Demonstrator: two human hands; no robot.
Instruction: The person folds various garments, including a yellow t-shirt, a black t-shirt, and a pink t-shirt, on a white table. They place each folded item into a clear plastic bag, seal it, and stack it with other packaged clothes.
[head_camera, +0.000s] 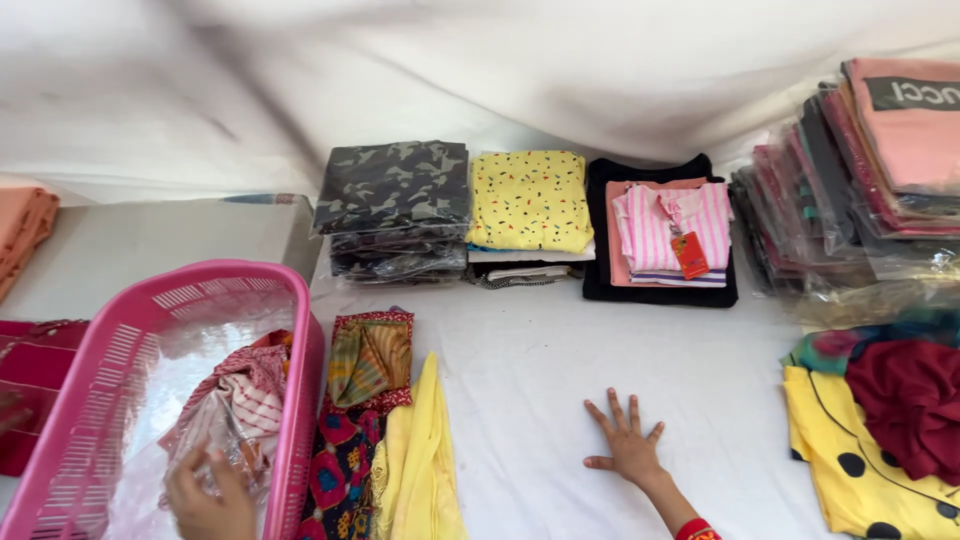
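Item: pink basket (300, 330), left of the white sheet (530, 370). Inside it our left hand (205, 495) lay on a plastic-wrapped red-and-white garment (235, 405); whether its fingers had closed on the wrap, we could not tell. Our right hand (628, 440) rested flat on the sheet, fingers spread, holding nothing. Just beside the basket: a patterned cloth (368, 365) and a yellow cloth (425, 450). Behind: the camouflage stack (393, 205), the yellow dotted stack (528, 200), the pink striped shirt (668, 225). Risk, as we judged it: the slick wrap could slip from a loose hold, or the light basket tip and drag the cloths beside it
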